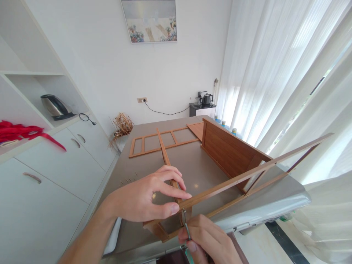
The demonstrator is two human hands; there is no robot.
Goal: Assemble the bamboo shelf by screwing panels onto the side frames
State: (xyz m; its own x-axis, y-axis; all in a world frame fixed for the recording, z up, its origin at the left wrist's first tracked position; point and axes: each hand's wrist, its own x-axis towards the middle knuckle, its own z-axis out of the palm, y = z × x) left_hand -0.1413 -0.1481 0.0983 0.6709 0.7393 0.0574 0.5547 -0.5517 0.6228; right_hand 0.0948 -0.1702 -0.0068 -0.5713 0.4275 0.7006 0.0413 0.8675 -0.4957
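Note:
My left hand (pixel 150 198) is closed round the joint of two thin wooden frames, thumb under and fingers over the corner. One frame (pixel 255 174) runs out to the right, raised above the table. The other wooden slat (pixel 163 148) runs away from me. My right hand (pixel 209 242) sits just below the joint, pinching a small metal tool (pixel 186 223) that stands upright against the corner. A wooden panel (pixel 229 152) stands on edge on the grey table (pixel 192 168), right of the joint.
A ladder-like wooden frame (pixel 162 141) and a flat board (pixel 196 130) lie at the table's far end. Small screws (pixel 129 179) sit near the left edge. White cabinets with a kettle (pixel 55 106) line the left; curtains hang at right.

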